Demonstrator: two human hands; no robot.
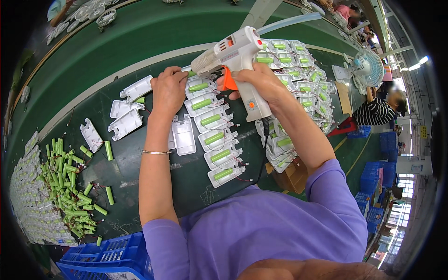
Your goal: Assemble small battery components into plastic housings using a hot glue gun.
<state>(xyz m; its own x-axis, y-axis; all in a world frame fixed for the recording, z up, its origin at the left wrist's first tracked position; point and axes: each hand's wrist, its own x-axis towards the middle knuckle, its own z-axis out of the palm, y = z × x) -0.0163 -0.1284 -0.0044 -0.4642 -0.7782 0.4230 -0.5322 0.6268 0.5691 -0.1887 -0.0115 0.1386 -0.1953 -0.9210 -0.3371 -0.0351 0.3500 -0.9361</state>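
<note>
My right hand [261,84] grips a white hot glue gun [240,53] by its handle, fingers at the orange trigger [227,80]. A translucent glue stick [289,23] sticks out of its back. The nozzle points left, close to my left fingertips. My left hand [168,91] is closed on a green cylindrical battery [192,73] at the far end of a row of white plastic housings [204,130]; my fingers partly hide it. Each housing in that row carries a green battery with thin wires. Left of my forearm lie housings without batteries [126,125].
Loose green batteries [60,175] are heaped at the left beside stacked white housings [28,196]. More filled housings [305,88] stand right of the gun. A blue crate [102,256], a cardboard box [291,179], a fan [368,65] and a person in stripes [380,112] are around.
</note>
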